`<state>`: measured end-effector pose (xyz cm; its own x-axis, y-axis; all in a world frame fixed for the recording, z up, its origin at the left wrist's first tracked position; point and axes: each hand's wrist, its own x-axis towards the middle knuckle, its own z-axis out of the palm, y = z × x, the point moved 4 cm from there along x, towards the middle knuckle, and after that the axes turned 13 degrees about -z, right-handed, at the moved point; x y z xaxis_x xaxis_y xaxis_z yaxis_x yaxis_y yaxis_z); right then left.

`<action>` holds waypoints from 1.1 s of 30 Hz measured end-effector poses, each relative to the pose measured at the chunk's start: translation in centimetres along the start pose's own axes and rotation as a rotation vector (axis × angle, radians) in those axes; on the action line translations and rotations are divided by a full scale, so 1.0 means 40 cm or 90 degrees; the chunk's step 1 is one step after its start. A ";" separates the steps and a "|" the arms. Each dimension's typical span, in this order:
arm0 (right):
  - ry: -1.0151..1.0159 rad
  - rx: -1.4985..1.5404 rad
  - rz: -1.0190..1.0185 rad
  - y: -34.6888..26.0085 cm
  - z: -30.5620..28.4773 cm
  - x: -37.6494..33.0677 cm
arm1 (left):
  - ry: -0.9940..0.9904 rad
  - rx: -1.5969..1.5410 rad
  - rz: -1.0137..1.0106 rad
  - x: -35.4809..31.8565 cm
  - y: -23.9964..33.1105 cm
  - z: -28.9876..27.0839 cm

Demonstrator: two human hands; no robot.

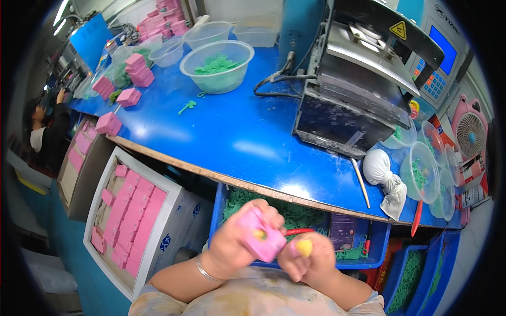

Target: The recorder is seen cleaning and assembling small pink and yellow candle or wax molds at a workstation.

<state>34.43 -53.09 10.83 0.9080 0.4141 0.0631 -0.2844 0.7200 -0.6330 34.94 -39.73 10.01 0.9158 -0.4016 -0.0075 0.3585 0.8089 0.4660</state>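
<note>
Close to my body, my left hand [232,237] is wrapped round a pink block [262,239]. A hole in the block's face shows something yellow inside. Just right of it, my right hand [311,258] is closed with a small rounded yellow piece [304,247] at its fingers; motion blur hides what that piece is. A red stick-like thing [299,230] shows behind the hands, and I cannot tell whether my right hand touches it. Both hands are above a blue tray [379,255] of green stringy pieces.
Several pink blocks fill a white-edged box [171,210] at left; others stand on the blue table [253,126]. A clear bowl [221,84] holds green pieces. A dark press machine [348,116] stands right, near a tied white cloth bag [383,179]. A person [47,126] works far left.
</note>
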 end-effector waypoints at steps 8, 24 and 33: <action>0.188 -0.179 -0.039 -0.083 -0.075 0.085 | 0.110 -0.011 -0.071 -0.034 0.001 -0.017; -0.026 -0.103 0.120 0.032 -0.046 0.008 | 0.077 0.645 0.171 -0.064 0.003 0.054; -0.437 -0.624 -0.131 -0.063 0.019 0.025 | 0.031 0.381 -0.130 -0.076 0.006 -0.010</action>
<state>35.81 -54.06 13.08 0.4729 0.7641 0.4388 0.4689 0.2034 -0.8595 32.30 -38.15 9.80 0.8520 -0.4908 -0.1824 0.3765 0.3322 0.8648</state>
